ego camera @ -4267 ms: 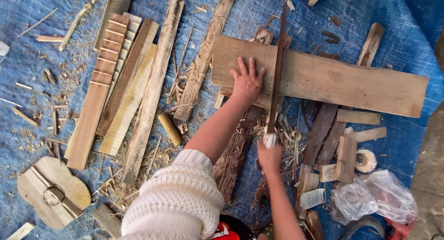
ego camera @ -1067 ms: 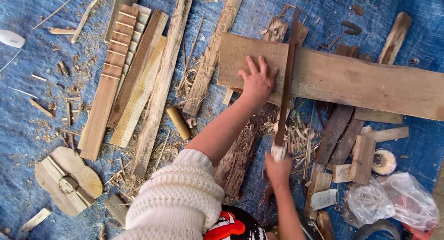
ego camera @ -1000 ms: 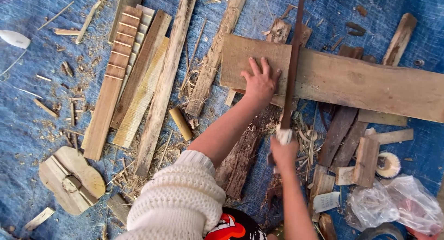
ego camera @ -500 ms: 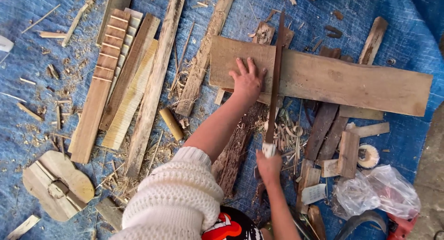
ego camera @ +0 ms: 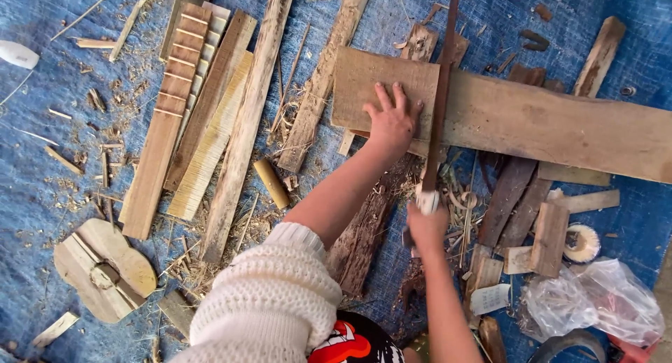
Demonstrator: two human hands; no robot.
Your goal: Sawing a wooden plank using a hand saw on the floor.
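1. Your left hand (ego camera: 392, 121) lies flat, fingers spread, pressing down on the left end of the wide plank (ego camera: 532, 121); it grips nothing.
2. Your right hand (ego camera: 427, 226) is clenched around the pale handle of the long blade (ego camera: 439, 90).
3. The blade runs across the plank just right of your left hand, edge against the wood.
4. The plank lies across the blue tarp (ego camera: 42, 111) toward its upper right corner, resting on darker scrap boards.
5. A guitar-shaped cutout (ego camera: 105, 268) sits near the tarp's lower left edge; a fretted neck strip (ego camera: 168, 111) lies upper left, well apart from your hands.
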